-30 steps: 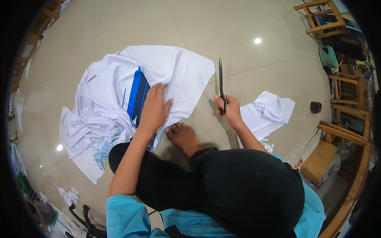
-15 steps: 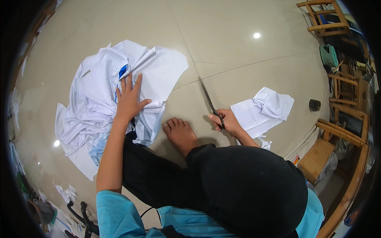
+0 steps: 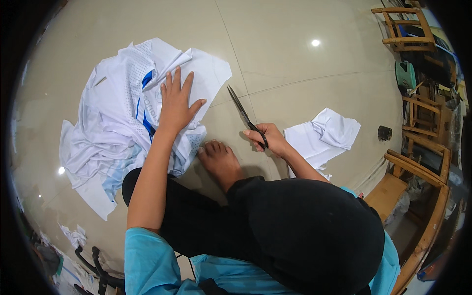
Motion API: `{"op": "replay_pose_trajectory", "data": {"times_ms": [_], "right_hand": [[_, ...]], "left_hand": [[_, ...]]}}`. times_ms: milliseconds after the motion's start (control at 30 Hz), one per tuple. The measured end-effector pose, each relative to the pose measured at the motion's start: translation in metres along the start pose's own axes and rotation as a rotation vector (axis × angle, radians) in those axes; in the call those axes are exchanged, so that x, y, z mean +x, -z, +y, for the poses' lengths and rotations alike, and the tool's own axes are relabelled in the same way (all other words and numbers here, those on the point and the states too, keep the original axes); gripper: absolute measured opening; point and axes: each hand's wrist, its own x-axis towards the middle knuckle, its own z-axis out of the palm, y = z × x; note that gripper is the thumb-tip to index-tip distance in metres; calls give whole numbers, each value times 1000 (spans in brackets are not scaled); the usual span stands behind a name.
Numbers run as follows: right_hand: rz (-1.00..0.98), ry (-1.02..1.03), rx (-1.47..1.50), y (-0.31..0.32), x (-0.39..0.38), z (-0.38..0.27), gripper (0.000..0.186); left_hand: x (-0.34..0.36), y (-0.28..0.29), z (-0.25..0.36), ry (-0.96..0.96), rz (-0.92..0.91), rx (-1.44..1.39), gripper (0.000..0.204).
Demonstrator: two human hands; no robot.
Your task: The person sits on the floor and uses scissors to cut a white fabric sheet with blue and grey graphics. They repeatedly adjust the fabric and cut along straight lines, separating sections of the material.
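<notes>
My left hand [image 3: 178, 104] lies flat on a crumpled pile of white fabric [image 3: 105, 105], its fingers spread. Blue strips and a dotted pattern show on this fabric, and a smooth white flap reaches out past my fingertips. In my right hand [image 3: 271, 137] is a pair of black-handled scissors [image 3: 244, 112], with my fingers closed around the handles. The blades look almost together and point up and left, their tips just short of the flap's right edge. My bare foot [image 3: 220, 160] rests between the pile and the scissors.
Right of my right hand lies a smaller folded white cloth [image 3: 307, 140]. Farther right are a dark cup-like object [image 3: 385, 132], a green case [image 3: 405, 74] and wooden frames [image 3: 425, 167]. White scraps [image 3: 73, 236] and black chair legs [image 3: 101, 268] are at the lower left.
My left hand has slid right and slightly farther out over the fabric, uncovering more blue strip. The scissors in my right hand have moved left, closer to the flap.
</notes>
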Motion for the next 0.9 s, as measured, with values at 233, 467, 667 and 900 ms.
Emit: {"op": "replay_pose_trajectory", "data": {"times_ms": [233,467,667,900], "right_hand": [[-324,-96,443,-5,10,10,42],[-59,-37,231,-27,12,-7,42],[105,50,28,-36,15,-12,47],[151,98,-10,-39,21,-6,50]], "left_hand": [[-1,-9,1,9,5,7,113],[-1,-11,1,15,-14,50,116],[-1,-15,-1,9,8,22,119],[-2,-17,-1,0,20,33,115]]}}
